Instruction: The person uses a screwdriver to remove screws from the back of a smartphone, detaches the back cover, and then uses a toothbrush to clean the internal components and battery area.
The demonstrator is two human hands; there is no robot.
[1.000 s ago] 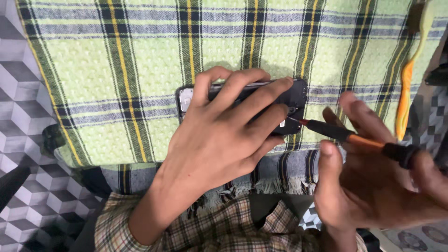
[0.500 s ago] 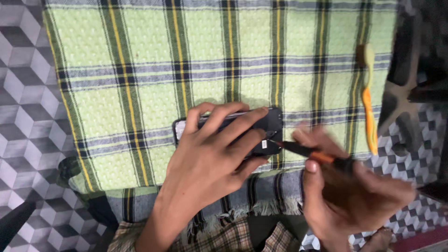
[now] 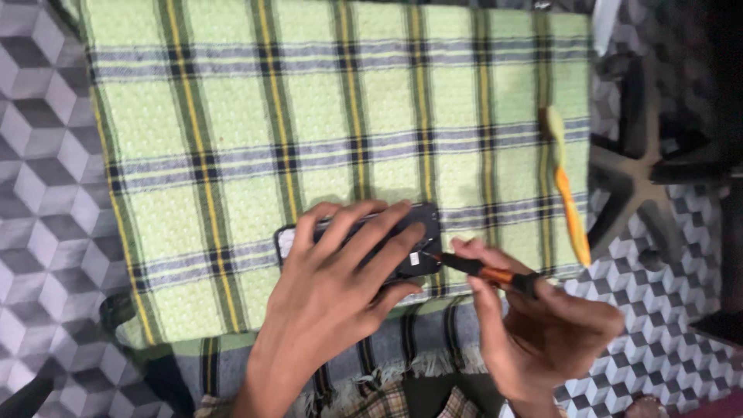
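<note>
- Head view: the dark phone (image 3: 402, 232) lies on the green checked cloth (image 3: 255, 131), near its fringed lower edge, long axis running left to right.
- The left hand (image 3: 333, 298) lies spread flat on top, pinning the phone.
- The right hand (image 3: 542, 329), just right of the phone, pinches an orange-and-black screwdriver (image 3: 484, 271), tip touching the phone's right end.
- An orange toothbrush (image 3: 569, 193) lies further right, untouched.

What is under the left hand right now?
The left hand presses flat on a dark phone lying on the green checked cloth. Most of the phone is covered; only its right end and left corner show.
</note>
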